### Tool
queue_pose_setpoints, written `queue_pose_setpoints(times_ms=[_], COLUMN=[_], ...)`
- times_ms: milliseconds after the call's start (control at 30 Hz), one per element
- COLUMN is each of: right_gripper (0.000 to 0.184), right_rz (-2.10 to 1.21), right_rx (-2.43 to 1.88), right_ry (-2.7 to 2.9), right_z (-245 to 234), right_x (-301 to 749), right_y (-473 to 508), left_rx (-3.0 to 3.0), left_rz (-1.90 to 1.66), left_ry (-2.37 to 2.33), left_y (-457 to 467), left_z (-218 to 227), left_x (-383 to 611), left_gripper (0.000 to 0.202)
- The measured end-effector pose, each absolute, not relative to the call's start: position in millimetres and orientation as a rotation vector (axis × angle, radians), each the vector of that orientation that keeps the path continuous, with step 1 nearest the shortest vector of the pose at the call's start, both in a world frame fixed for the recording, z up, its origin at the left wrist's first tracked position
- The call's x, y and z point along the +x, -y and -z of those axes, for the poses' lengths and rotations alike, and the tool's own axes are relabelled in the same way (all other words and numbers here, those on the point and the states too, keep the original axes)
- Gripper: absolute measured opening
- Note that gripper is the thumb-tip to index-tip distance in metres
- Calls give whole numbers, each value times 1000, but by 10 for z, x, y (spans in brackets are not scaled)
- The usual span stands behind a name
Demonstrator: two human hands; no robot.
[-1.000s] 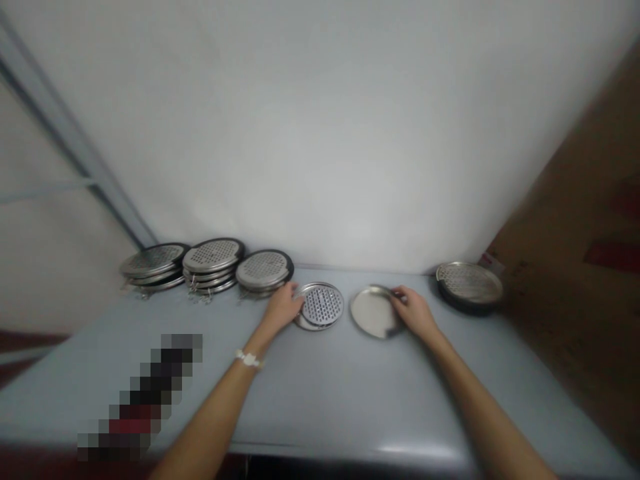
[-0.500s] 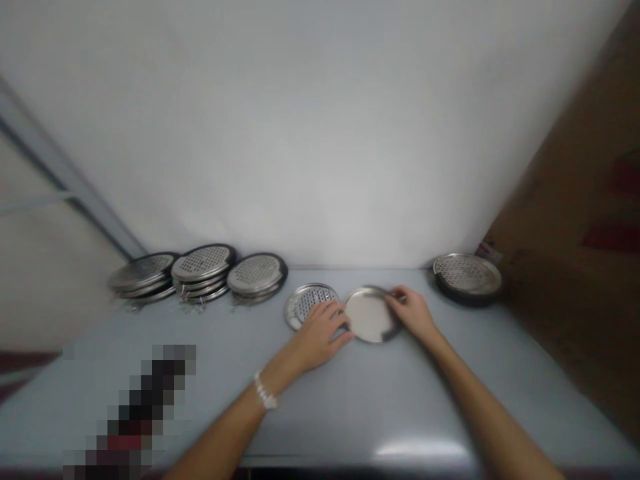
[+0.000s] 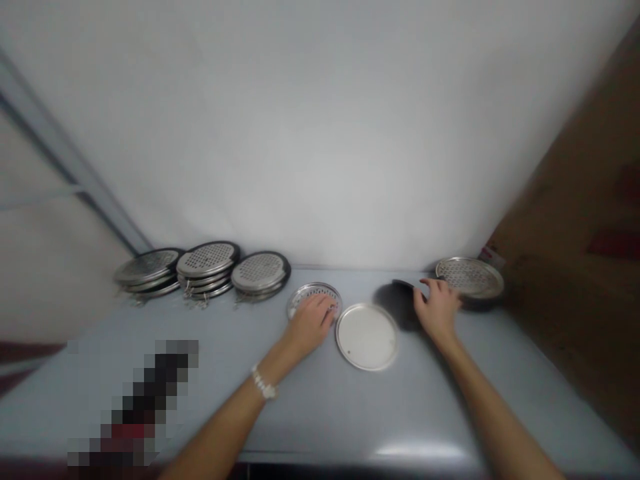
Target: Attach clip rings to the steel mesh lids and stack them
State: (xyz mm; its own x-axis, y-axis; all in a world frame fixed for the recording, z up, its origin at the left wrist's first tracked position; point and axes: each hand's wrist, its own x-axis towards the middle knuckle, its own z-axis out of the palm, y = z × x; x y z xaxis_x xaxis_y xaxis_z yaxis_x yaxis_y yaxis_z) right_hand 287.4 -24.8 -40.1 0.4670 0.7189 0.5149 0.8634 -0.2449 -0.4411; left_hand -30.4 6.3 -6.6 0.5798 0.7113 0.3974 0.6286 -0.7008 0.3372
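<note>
My left hand (image 3: 310,325) lies over the lower right part of a perforated steel disc (image 3: 314,297), its fingers on the holes. To the right, a plain round steel plate (image 3: 366,337) lies flat on the table, touching neither hand. My right hand (image 3: 437,308) is at the right edge of a dark round disc (image 3: 400,303), its fingers curled against the rim. That disc is blurred and looks tilted. Just beyond my right hand sits a perforated steel disc on a dark base (image 3: 470,279).
Three stacks of perforated metal discs (image 3: 206,261) stand along the back of the grey table (image 3: 320,407), left of my hands. A pixelated patch (image 3: 140,400) hides something at the front left. Brown cardboard (image 3: 565,200) rises on the right, with a white wall behind.
The plain plate has come apart from the dark disc and lies flat. My right hand has moved right with the dark disc. My left hand has moved back onto the perforated disc.
</note>
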Motion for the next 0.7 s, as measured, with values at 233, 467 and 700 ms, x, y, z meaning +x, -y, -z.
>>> queue_pose_setpoints(times_ms=[233, 467, 700], right_gripper=[25, 15, 15], right_rz=[35, 1, -252], right_rx=[-1554, -1632, -1549], right_ry=[2079, 2178, 2155], right_z=[291, 272, 289], right_x=[2189, 2057, 2008], right_y=[457, 511, 535], left_rx=[2567, 2587, 2582], left_rz=[-685, -683, -740], left_ry=[-1465, -1388, -1335], left_y=[-270, -305, -320], left_z=[236, 294, 262], left_x=[-544, -589, -586], left_gripper=[47, 67, 56])
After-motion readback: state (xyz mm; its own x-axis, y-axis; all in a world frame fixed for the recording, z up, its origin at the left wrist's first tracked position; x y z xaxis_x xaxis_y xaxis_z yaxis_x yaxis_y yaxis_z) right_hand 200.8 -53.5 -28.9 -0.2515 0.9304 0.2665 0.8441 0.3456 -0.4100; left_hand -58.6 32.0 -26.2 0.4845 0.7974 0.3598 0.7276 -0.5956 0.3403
